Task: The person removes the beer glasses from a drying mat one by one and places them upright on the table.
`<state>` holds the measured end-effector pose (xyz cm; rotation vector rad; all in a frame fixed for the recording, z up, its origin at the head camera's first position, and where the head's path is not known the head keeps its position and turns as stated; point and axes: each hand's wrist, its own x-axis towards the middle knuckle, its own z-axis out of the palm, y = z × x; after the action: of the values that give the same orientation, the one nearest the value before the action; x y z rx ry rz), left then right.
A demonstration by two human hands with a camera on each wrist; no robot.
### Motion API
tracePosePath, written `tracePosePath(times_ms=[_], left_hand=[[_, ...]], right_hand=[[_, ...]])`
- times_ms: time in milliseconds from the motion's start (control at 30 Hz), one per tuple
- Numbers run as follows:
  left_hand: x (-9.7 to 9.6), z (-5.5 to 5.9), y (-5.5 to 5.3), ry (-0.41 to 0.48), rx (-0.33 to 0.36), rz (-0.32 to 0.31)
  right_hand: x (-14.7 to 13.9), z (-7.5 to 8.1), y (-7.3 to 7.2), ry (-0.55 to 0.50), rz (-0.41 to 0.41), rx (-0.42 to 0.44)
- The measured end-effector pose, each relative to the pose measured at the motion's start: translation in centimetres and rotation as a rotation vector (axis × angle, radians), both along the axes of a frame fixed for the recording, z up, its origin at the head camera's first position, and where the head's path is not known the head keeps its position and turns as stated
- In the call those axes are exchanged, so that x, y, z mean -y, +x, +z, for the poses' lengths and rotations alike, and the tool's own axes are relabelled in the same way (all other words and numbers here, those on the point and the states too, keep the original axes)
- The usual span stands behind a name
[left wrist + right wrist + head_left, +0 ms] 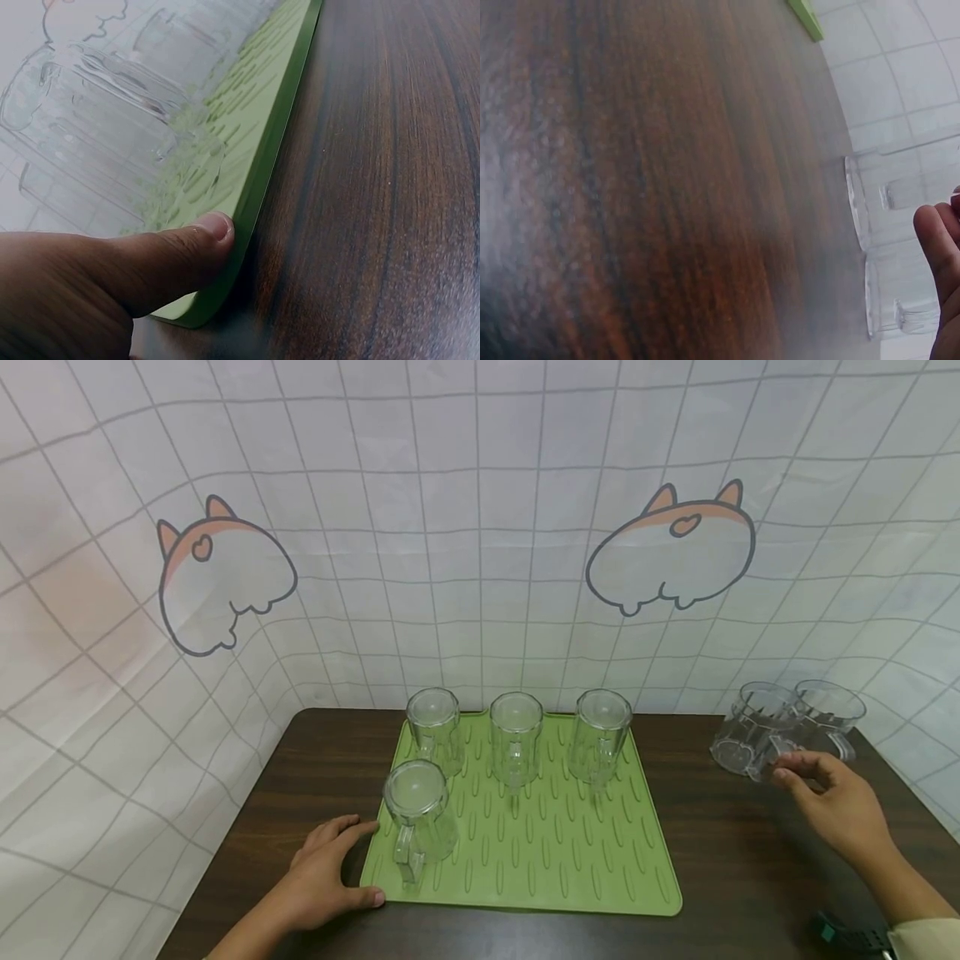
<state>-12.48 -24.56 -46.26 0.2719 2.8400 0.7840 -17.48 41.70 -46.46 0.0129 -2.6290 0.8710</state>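
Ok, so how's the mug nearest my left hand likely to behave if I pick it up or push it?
The mug is probably stiff and may chip if knocked, since its clear walls look like glass. Its glossy sides might feel slippery, though the handle should help. It could tip if pushed near the top, being taller than wide.

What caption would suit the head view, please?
Four upturned mugs, left hand touching their green mat, right hand at two upright mugs.
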Motion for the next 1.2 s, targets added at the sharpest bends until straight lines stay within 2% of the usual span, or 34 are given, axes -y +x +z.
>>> tracePosePath(times_ms=[267,400,567,733,1000,1200], left_hand=[[0.1,-0.1,-0.1,-0.007,-0.001,0.001],[0.0,-0.1,-0.2,-0.007,-0.001,-0.002],[0.0,-0.1,-0.2,-0.008,0.007,0.000],[0.0,-0.1,-0.2,-0.015,0.012,0.001],[0.0,0.0,-0.1,-0.022,0.019,0.003],[-0.1,0.0,-0.1,-0.022,0.021,0.003]], right_hand=[[-0.1,0.2,-0.1,0.005,-0.058,0.029],[-0.2,0.1,0.0,-0.004,-0.060,0.023],[0.1,0.3,0.4,-0.064,-0.076,-0.032],[1.6,1.2,1.1,-0.084,-0.084,-0.109],[5.2,2.9,1.8,-0.117,0.035,-0.201],[7.9,3.6,2.0,-0.113,0.150,-0.182]])
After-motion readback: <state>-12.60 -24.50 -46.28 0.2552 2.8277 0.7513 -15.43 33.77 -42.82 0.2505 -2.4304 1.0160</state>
